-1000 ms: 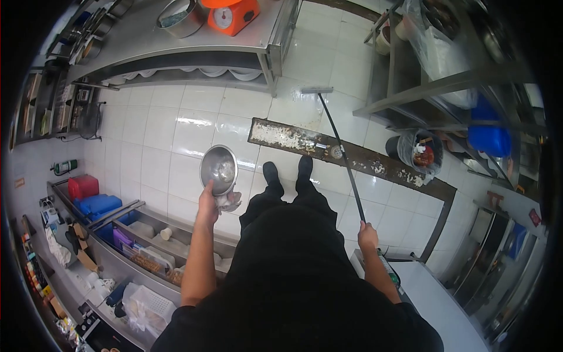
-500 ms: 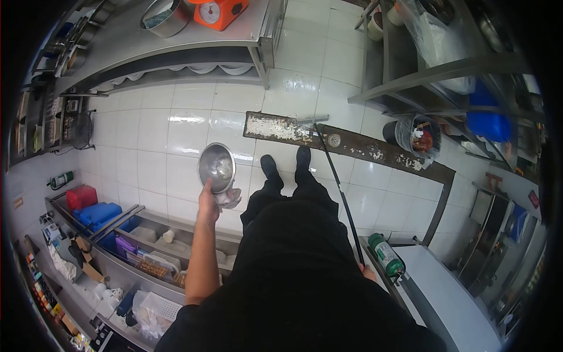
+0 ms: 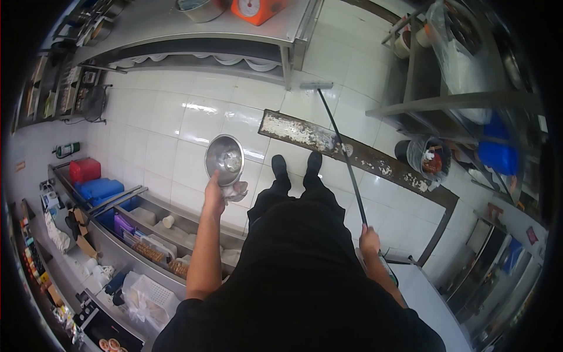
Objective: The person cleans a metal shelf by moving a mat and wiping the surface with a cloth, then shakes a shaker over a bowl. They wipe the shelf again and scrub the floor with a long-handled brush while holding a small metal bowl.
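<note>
My left hand (image 3: 214, 195) grips the rim of a round metal bowl (image 3: 225, 154), thumb over its near edge, with the bowl tilted so its shiny inside faces up. A crumpled pale cloth or bag (image 3: 235, 192) bunches under the bowl beside my fingers. On the other side, my right hand (image 3: 369, 240) is wrapped around the black pole of a long-handled floor brush (image 3: 342, 146). Its wide grey head (image 3: 316, 85) rests on the white tiles beyond the drain strip, close to the steel table's leg.
A worn drain strip (image 3: 302, 131) crosses the floor past my feet. A steel table (image 3: 176, 32) with an orange scale (image 3: 256, 9) stands ahead. At right are a steel rack (image 3: 446, 107) and a lined bin (image 3: 437, 180). A steel counter (image 3: 126, 243) runs along the left.
My right hand has come up and forward from my side, pushing the brush head farther ahead, past the drain strip. My left hand still holds the bowl.
</note>
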Demonstrator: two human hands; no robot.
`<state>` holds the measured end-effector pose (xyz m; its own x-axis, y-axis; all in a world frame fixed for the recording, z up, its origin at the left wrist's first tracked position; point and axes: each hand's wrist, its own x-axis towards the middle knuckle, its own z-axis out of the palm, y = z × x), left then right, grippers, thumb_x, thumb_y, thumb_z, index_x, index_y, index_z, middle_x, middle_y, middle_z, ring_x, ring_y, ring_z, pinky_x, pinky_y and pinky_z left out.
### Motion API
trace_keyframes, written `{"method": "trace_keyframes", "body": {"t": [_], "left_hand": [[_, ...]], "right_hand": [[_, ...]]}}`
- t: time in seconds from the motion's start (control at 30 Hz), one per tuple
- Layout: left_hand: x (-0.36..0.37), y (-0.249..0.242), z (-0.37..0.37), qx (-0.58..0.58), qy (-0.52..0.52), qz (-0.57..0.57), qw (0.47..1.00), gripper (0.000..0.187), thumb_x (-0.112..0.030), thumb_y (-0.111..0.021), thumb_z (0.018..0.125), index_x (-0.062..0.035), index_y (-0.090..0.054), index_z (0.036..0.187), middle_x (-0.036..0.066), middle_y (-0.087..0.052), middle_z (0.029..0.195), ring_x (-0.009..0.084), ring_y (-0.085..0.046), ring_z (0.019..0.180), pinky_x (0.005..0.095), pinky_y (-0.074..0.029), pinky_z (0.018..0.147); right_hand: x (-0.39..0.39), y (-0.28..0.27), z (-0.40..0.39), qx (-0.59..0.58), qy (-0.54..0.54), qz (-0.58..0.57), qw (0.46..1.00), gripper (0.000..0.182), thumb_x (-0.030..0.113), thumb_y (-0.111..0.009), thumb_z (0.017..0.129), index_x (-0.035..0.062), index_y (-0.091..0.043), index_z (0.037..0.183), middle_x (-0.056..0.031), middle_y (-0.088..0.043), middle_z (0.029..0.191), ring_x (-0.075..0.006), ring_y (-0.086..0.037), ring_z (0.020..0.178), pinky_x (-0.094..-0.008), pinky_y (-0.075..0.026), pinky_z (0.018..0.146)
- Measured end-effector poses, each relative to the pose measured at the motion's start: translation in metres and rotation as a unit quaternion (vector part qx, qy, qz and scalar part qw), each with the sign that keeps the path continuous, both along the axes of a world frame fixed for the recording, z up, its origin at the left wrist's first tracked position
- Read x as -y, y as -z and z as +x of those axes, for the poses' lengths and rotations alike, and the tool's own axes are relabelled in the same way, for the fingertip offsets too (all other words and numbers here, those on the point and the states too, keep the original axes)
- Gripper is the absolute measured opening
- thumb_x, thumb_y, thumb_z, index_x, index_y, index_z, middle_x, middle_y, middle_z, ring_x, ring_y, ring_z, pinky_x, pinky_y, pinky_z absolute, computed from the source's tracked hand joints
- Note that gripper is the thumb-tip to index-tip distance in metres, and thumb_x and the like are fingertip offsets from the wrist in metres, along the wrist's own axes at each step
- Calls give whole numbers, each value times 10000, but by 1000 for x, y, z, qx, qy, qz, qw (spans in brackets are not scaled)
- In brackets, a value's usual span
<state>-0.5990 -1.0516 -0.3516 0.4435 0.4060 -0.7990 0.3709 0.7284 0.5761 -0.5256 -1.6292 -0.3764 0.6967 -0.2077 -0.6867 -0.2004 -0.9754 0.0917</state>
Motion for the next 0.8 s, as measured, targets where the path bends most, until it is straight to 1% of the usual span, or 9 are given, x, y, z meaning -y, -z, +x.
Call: {"method": "trace_keyframes", "body": {"t": [0.13,0.2,0.27,0.33,0.47,0.57,0.63,0.73,0.8], "left_hand": [[-2,-12,-8,-26,-32,17,999,535,-402,-413,1137,52,-600,1347,192,-733,1204,289,-723,987,430,-569,922],[-7,7,-24,-20,-42,19,999,533,-403,-426,1133,50,-596,1356,192,-731,1216,296,-724,1022,434,-563,957],[1,-17,-14,-33,-57,16,998,528,-391,-430,1132,54,-591,1366,190,-729,1224,300,-719,1049,439,-553,988],[6,-20,-11,-43,-69,10,997,529,-389,-427,1133,57,-588,1368,190,-728,1222,299,-715,1047,442,-554,979],[9,-13,-13,-8,-26,-20,999,527,-377,-418,1135,66,-584,1366,200,-728,1227,307,-722,1030,442,-567,955],[8,-4,-8,-12,-16,-33,999,535,-371,-413,1135,76,-573,1380,211,-726,1237,320,-732,1047,448,-577,950],[9,0,-6,-17,-17,-31,999,543,-370,-414,1136,85,-562,1394,218,-725,1243,326,-738,1052,454,-585,954],[2,10,-8,31,0,-67,997,567,-394,-396,1138,94,-548,1383,220,-728,1164,303,-740,954,458,-607,909],[5,9,-4,1,-38,-39,999,576,-394,-410,1133,102,-529,1401,233,-717,1195,313,-744,976,460,-609,922]], "right_hand": [[-39,27,62,12,-27,20,999,561,484,-380,1136,8,-673,1088,-298,-744,1034,-512,-712,995,-615,-556,862],[-38,27,68,-8,-38,6,999,548,479,-377,1138,10,-660,1125,-287,-748,1039,-498,-717,1006,-601,-561,873],[-16,20,55,-25,-40,-4,999,543,476,-376,1139,7,-649,1155,-286,-746,1037,-496,-716,1015,-596,-561,879],[5,1,32,-49,-39,-28,998,537,472,-371,1141,8,-639,1164,-284,-745,1041,-492,-713,1028,-595,-559,885],[59,-40,-29,-69,-68,-56,994,523,468,-388,1136,3,-624,1175,-289,-745,1028,-504,-715,1000,-603,-560,860],[85,-73,-66,-88,-67,-92,990,526,491,-407,1124,22,-644,1135,-290,-750,984,-502,-722,987,-601,-555,886],[93,-97,-81,-92,-70,-92,989,530,495,-417,1118,22,-656,1105,-291,-749,969,-508,-722,970,-610,-552,882],[105,-131,-93,-84,-68,-99,989,519,490,-434,1111,28,-664,1052,-291,-747,943,-513,-724,934,-618,-554,854],[113,-134,-85,-76,-82,-95,989,505,482,-447,1108,32,-662,1027,-287,-745,922,-513,-724,905,-620,-556,828]]}}
